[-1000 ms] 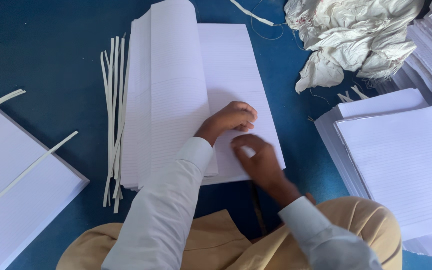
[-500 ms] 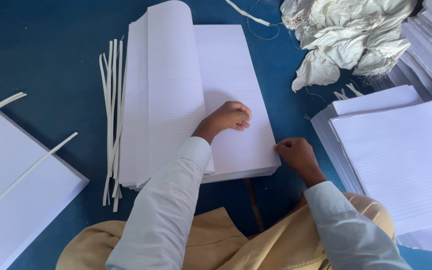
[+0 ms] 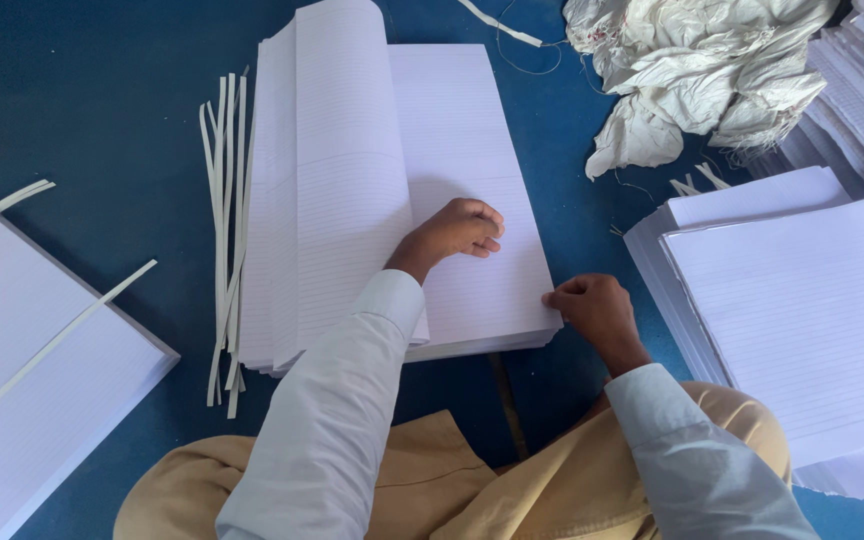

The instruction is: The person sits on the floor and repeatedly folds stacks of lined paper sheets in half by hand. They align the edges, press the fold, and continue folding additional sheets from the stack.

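Lined paper stack (image 3: 472, 160) (folded open) lies under our curled left hand (image 3: 457, 230); our right hand (image 3: 592, 310) pinches its near corner.

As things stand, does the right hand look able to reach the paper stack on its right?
Probably yes: the right hand rests at the corner of the open sheets, and only bare blue floor separates it from the paper stack.

— What is lying under everything here?

— A deep blue floor covering (image 3: 92, 120) is stretching across the whole view, matte and evenly coloured.

— And how is the light falling?

— Soft daylight is coming in, brightening the right side more; the covering's upper left corner is sitting in dimmer shade.
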